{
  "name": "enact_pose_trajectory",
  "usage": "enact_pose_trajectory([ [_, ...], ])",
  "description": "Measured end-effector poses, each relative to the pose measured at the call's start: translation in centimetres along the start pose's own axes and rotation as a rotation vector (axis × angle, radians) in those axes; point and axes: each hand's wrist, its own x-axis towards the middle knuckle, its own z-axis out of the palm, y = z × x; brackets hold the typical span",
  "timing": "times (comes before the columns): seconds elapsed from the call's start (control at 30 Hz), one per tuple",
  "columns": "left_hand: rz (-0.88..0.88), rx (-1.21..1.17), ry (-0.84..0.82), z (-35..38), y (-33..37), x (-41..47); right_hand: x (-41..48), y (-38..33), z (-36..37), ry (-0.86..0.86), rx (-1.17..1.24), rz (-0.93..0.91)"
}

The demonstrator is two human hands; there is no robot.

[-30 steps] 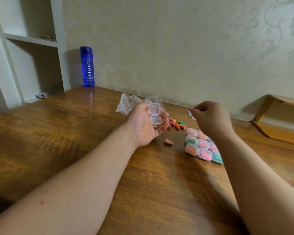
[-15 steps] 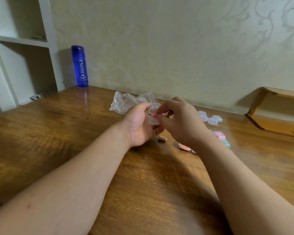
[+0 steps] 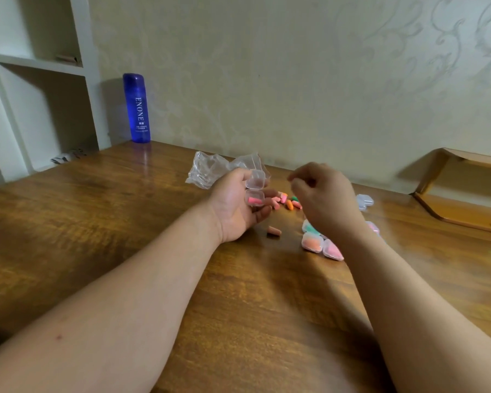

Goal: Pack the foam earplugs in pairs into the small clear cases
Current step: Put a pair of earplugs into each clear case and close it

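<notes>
The wooden table (image 3: 125,251) carries a crumpled plastic bag (image 3: 207,171) behind the left hand (image 3: 233,205), which grips an open clear case (image 3: 255,191) with 1 pink earplug (image 3: 253,199) in its lower half. The right hand (image 3: 323,199) hovers beside it with curled fingers; blur hides whether it pinches anything. Filled cases (image 3: 312,242) lie below its wrist, and loose earplugs (image 3: 289,202) lie just beyond the open case. If the left hand tips, the plug could spill. A hasty grab could also pair mismatched colours.

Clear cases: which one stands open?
The case in the left hand: lid raised, a pink earplug inside. The filled cases on the table are shut.
</notes>
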Motion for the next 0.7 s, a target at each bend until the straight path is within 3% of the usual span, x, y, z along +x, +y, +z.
enact_pose_trajectory([
  [0.17, 0.031, -0.059, 0.034, -0.2, 0.3, -0.1, 1.9, 3.0, -0.2, -0.043, -0.136, 0.165],
  [0.4, 0.032, -0.047, 0.028, -0.3, 0.4, -0.3, 3.8, 2.6, 2.2, -0.268, -0.411, 0.147],
  [0.7, 0.024, -0.057, 0.028, -0.2, 0.5, -0.4, 4.6, 2.6, 4.0, -0.334, -0.532, 0.165],
])
